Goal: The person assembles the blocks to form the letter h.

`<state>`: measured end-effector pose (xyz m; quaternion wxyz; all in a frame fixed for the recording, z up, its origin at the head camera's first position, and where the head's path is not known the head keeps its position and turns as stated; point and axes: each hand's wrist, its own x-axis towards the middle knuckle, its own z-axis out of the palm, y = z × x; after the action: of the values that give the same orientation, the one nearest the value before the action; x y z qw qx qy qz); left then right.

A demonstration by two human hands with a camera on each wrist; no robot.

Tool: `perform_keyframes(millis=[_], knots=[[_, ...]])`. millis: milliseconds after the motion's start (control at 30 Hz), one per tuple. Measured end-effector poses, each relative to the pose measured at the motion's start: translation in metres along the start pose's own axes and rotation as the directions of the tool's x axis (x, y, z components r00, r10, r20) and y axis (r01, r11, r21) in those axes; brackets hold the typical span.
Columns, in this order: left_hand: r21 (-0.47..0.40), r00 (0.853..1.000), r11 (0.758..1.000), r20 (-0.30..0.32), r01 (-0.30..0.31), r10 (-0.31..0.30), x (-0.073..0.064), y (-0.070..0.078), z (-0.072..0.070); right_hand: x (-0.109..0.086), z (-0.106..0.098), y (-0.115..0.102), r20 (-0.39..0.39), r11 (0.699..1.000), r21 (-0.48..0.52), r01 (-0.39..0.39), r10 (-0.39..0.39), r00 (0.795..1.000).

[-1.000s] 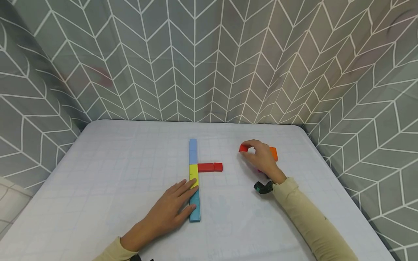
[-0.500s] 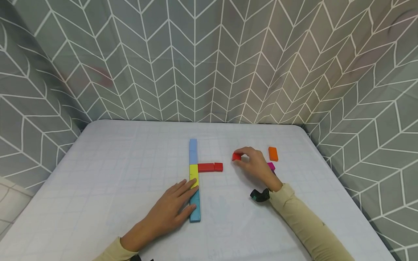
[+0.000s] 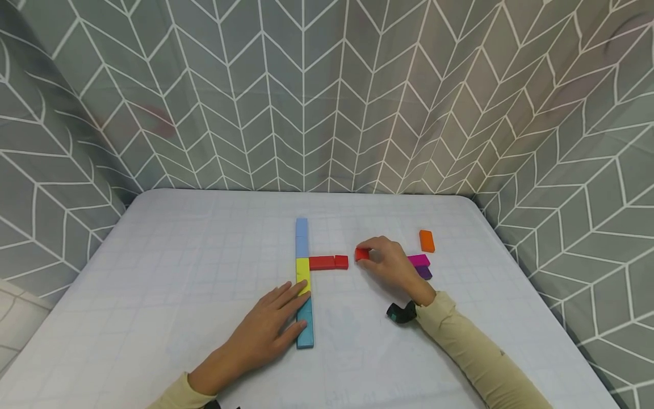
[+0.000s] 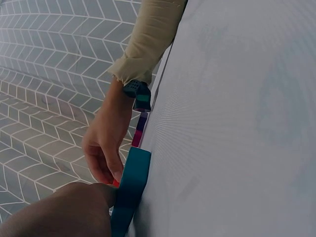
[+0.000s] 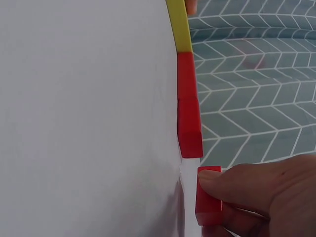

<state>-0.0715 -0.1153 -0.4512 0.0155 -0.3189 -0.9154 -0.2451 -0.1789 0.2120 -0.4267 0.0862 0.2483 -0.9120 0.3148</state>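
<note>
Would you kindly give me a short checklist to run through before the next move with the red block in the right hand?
1. Right hand pinching the held red block: ok.
2. Left hand touching the yellow section and teal section: ok.
3. Red row meeting the yellow section: ok.
4. Held red block touching the red row: not ok, a gap shows between them.
5. Held red block resting on the table: cannot tell.
6. Orange block apart from the red row: ok.

Block row right of block column
</note>
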Motion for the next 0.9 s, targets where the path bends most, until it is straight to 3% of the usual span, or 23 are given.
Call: perform_keyframes(millis=[167, 433, 900], knots=[[0.002, 1.000, 1.000, -0.004, -0.004, 0.004, 0.000, 0.000, 0.001, 0.000, 0.005, -0.003, 0.028, 1.000, 0.002, 0.024, -0.024, 0.999], [0.011, 1.000, 1.000, 0.000, -0.002, 0.002, 0.000, -0.001, 0.001, 0.000, 0.008, -0.011, 0.093, 1.000, 0.015, -0.007, 0.006, 0.996], [0.006, 1.000, 1.000, -0.009, -0.015, 0.015, 0.000, -0.001, 0.000, 0.002, 0.011, -0.013, 0.103, 1.000, 0.011, -0.012, 0.011, 0.995]])
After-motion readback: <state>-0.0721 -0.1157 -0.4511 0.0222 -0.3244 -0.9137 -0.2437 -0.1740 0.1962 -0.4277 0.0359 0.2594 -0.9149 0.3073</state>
